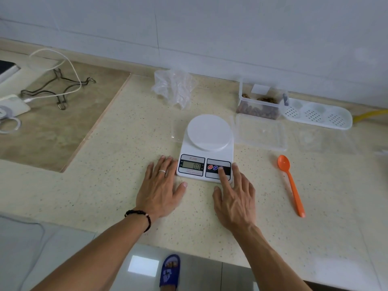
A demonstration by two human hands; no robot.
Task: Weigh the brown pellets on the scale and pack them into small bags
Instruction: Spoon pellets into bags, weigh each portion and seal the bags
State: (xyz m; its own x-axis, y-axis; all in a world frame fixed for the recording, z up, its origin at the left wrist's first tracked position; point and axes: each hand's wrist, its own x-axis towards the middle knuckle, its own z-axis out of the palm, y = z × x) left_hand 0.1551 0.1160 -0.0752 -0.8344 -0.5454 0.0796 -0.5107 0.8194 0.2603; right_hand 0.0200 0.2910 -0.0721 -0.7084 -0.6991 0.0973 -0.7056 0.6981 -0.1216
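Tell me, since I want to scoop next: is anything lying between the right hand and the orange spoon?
Nothing visible. The right hand has a finger on the scale buttons, and the orange spoon lies to its right on the counter. Only bare counter shows between them; the clear tray sits farther back.

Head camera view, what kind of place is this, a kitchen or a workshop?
Most likely a home kitchen: a speckled stone counter against a pale tiled wall, a recessed bay holding a wire stove stand, and a kitchen scale beside a perforated white tray.
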